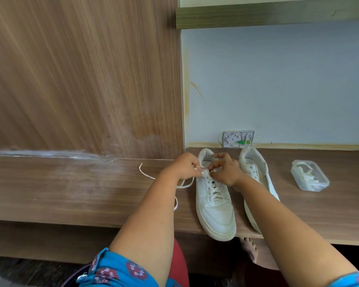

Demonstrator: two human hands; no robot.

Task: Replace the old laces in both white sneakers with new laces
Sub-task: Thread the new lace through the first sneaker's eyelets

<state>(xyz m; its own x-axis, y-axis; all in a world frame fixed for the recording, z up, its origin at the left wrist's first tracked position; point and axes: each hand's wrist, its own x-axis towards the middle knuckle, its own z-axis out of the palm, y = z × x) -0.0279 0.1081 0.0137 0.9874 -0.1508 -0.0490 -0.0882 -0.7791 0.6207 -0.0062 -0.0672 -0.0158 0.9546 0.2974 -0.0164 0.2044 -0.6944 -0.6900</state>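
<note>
Two white sneakers stand on the wooden desk [71, 189], toes toward me. The left sneaker [215, 212] is laced most of the way up. My left hand [186, 166] pinches the white lace at its top eyelets, and my right hand [226, 169] pinches the lace just beside it over the tongue. A loose stretch of lace [146, 175] trails left across the desk and loops down by my left forearm. The right sneaker [254, 168] has bare eyelets and is partly hidden behind my right arm.
A clear plastic box [309, 176] holding white laces sits on the desk to the right. A small white junction box [237, 138] is fixed to the pale wall behind the shoes. A tall wooden panel [81, 79] rises at the left. A foot [251, 251] shows below the desk edge.
</note>
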